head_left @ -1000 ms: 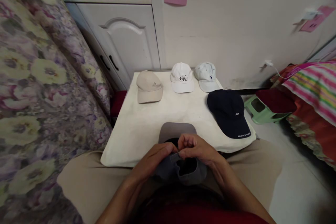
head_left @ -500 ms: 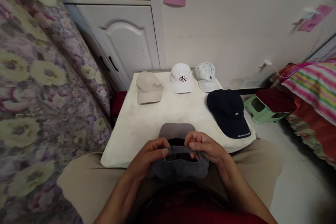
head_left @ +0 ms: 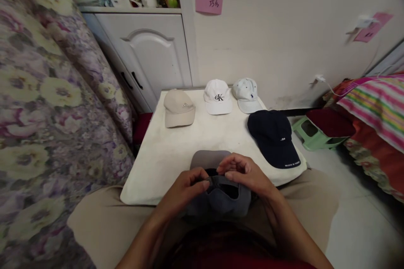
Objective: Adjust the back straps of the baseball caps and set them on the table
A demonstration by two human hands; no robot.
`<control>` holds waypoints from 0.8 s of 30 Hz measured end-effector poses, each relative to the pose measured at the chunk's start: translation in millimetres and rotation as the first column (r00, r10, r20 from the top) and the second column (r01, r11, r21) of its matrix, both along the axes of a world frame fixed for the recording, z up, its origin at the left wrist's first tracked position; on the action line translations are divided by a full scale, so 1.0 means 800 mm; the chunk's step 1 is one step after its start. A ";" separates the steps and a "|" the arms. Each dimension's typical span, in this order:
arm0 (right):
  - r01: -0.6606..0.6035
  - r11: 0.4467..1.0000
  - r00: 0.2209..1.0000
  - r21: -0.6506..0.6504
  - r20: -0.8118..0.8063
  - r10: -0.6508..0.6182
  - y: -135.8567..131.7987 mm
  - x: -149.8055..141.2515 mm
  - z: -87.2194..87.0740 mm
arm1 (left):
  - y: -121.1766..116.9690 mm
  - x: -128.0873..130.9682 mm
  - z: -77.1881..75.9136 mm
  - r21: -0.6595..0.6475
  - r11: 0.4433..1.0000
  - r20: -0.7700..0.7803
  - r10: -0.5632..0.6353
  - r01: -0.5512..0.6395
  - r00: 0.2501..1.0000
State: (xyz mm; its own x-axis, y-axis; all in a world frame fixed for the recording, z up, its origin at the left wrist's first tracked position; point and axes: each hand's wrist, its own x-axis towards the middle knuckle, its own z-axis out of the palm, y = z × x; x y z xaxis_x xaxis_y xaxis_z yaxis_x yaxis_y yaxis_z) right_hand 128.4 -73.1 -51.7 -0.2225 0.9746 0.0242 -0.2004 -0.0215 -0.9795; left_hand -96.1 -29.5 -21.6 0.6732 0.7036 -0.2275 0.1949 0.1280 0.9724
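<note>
Grey cap (head_left: 225,205): at the lap, brim over the near edge of the desk (head_left: 151,168). Navy cap (head_left: 273,136), beige cap (head_left: 179,109), white cap (head_left: 217,97) and pale cap (head_left: 246,96) sit beyond — none obstructs. Left hand (head_left: 189,185) pinches the rear strap (head_left: 229,180); right hand (head_left: 244,172) curls narrowly there, grip unclear. Apparent step: strap handling — calls for precise fingertip alignment.
</note>
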 end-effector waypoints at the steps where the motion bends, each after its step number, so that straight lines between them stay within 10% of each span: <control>1: -0.030 1.000 0.999 0.003 0.027 0.030 -0.001 -0.004 0.005 | -0.002 0.002 0.002 0.051 0.999 -0.018 -0.018 0.019 1.000; 15: -0.122 0.978 0.954 -0.169 -0.291 0.069 -0.006 -0.037 -0.005 | -0.018 0.006 0.016 0.289 0.957 -0.041 0.045 -0.031 0.998; 24: -0.092 0.966 0.812 -0.242 -0.580 -0.068 -0.004 -0.061 0.000 | -0.027 -0.001 0.016 0.583 0.794 -0.006 0.218 -0.174 0.976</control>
State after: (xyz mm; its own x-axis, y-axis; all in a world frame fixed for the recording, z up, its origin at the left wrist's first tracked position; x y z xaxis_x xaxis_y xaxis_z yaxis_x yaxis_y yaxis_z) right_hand 79.5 -76.2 -51.7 -0.2562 0.9626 -0.0882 -0.7255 -0.2518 -0.6406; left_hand -96.6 -51.0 -8.9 0.5044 0.8346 0.2214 0.2961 -0.4080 0.8636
